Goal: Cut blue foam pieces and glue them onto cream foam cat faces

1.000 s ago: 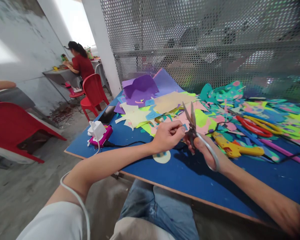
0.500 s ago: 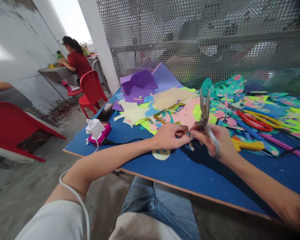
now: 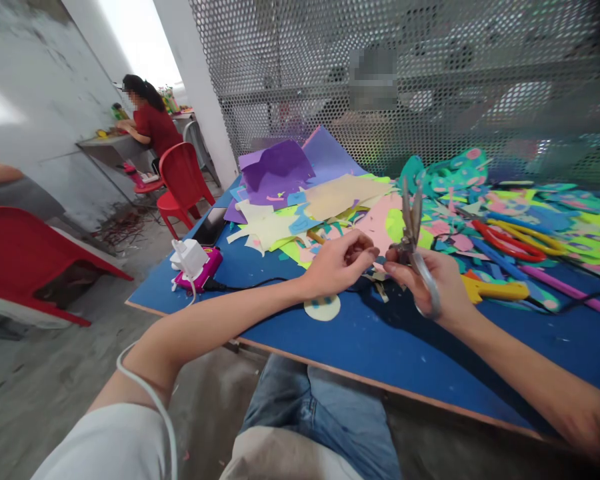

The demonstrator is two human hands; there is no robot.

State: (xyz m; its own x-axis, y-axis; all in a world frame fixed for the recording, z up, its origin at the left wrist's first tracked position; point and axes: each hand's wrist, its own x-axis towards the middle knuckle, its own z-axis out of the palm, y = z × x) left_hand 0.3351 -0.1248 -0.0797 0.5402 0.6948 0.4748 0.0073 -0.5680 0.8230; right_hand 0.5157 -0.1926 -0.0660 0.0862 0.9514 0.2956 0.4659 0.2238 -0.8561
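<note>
Right hand (image 3: 437, 277) is gripping the scissors (image 3: 409, 247), tips up and slightly apart, and the left hand (image 3: 336, 263) is curled just beside it. Cream disc (image 3: 323, 309) lies on the blue table (image 3: 360, 347) (some yellow tool (image 3: 499, 291) too, near the scraps (image 3: 461, 243)).

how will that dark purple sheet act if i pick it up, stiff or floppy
The dark purple sheet will probably flex rather than stay rigid, since it bows where it lies. Its edges look thin, so it is likely light for its size. Resting among loose sheets and cut scraps, it may slide or drag a few along.
</note>
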